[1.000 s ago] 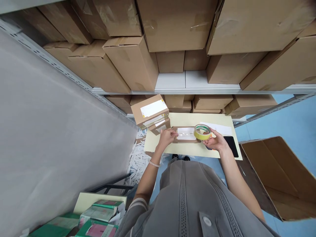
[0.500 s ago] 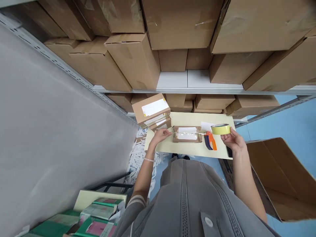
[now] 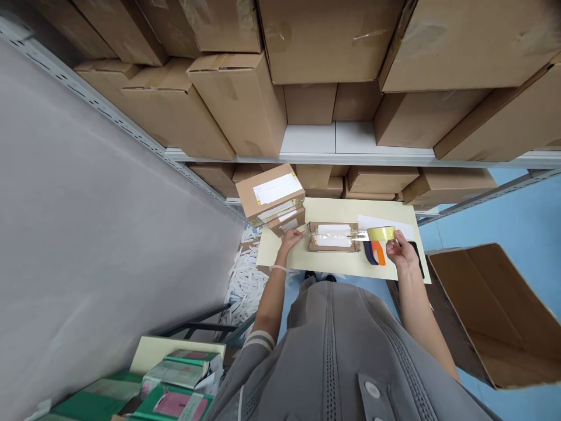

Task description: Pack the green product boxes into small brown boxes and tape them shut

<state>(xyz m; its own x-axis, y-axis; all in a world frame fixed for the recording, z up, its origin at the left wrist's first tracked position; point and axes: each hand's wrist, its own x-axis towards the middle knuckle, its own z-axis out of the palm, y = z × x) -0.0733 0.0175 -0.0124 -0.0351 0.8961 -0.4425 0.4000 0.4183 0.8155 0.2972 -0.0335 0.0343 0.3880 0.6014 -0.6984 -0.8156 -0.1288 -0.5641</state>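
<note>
A small cardboard box (image 3: pixel 312 244) with a white label lies on the cream board, and a strip of clear tape (image 3: pixel 333 236) runs lengthwise over its top. My right hand (image 3: pixel 402 251) grips a yellow roll of packing tape (image 3: pixel 380 234) just right of the box; the strip stretches from the roll to the box. At the box's left end is my left hand (image 3: pixel 291 238), thumb and fingers pinched together; whatever they hold is too small to make out. Below the roll lies an orange and blue tape cutter (image 3: pixel 375 254), partly covered by it.
Two labelled cardboard boxes (image 3: pixel 270 196) are stacked at the back left of the board (image 3: pixel 342 266). A white paper (image 3: pixel 401 227) and a black phone-like object (image 3: pixel 415 257) lie at its right. Shelves of cartons (image 3: pixel 239 105) rise ahead. An open carton (image 3: pixel 495 316) stands right; shredded paper (image 3: pixel 245 278) covers the floor left.
My right hand has brought the tape roll left, closer to the box and over the cutter's top. My left hand has shifted slightly, staying by the box's left end.
</note>
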